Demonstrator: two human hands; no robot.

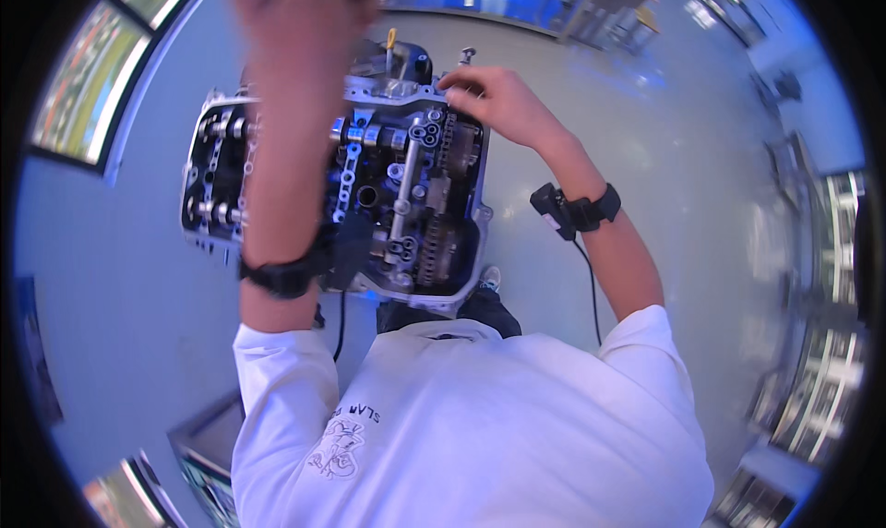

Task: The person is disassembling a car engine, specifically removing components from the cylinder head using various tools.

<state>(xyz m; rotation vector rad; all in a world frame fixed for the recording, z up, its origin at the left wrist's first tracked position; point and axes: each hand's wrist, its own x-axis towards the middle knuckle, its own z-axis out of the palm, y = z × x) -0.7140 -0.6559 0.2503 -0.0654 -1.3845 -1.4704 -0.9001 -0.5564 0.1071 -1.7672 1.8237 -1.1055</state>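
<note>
An open engine (406,186) with camshafts, a timing chain (434,242) and sprockets stands in front of me at waist height. My left hand (305,11) is raised high over the engine's far side, close to the camera and blurred, so its fingers are unclear. My left forearm crosses over the engine's middle and carries a black wrist strap (281,274). My right hand (489,99) lies on the engine's far right rim, fingers bent together at the metal edge near an upright bolt (467,57). Anything pinched under those fingertips is hidden.
A black device on a strap (577,210) sits on my right wrist, its cable hanging down. Grey floor (120,279) surrounds the engine. Shelves and racks (821,380) line the right side; a dark box (208,440) stands low at my left.
</note>
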